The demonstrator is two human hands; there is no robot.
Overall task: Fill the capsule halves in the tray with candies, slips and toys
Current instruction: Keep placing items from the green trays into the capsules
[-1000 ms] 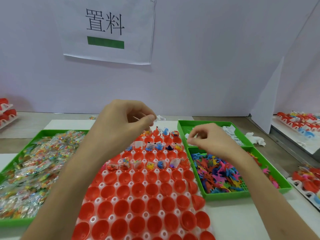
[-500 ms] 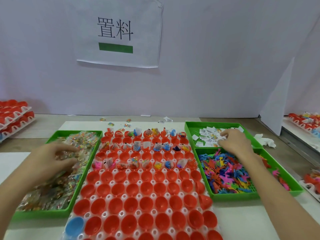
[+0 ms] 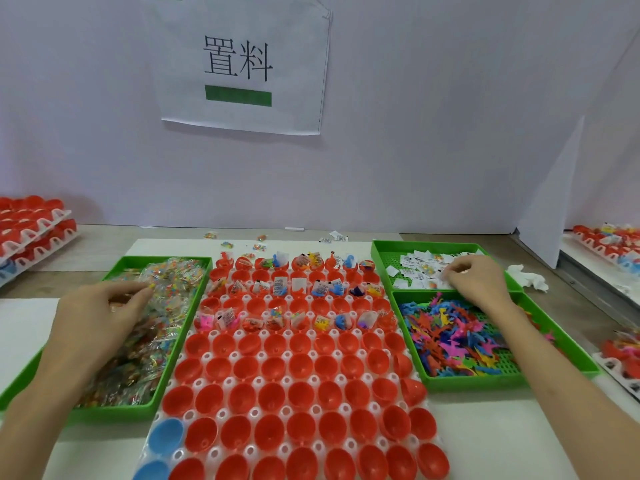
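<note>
Bright, even light falls from above on my bench, leaving a soft shadow under the paper sign [image 3: 242, 64] and a dim patch beneath my left hand [image 3: 97, 320]. The red capsule halves [image 3: 298, 375] carry a pale sheen but no hard glare. The wide lens bows the far edge of the table [image 3: 485, 445] and tilts the white partition [image 3: 554, 202] at the right, and the candies [image 3: 166, 306] and the print on the slips [image 3: 415, 268] look too soft to read.
</note>
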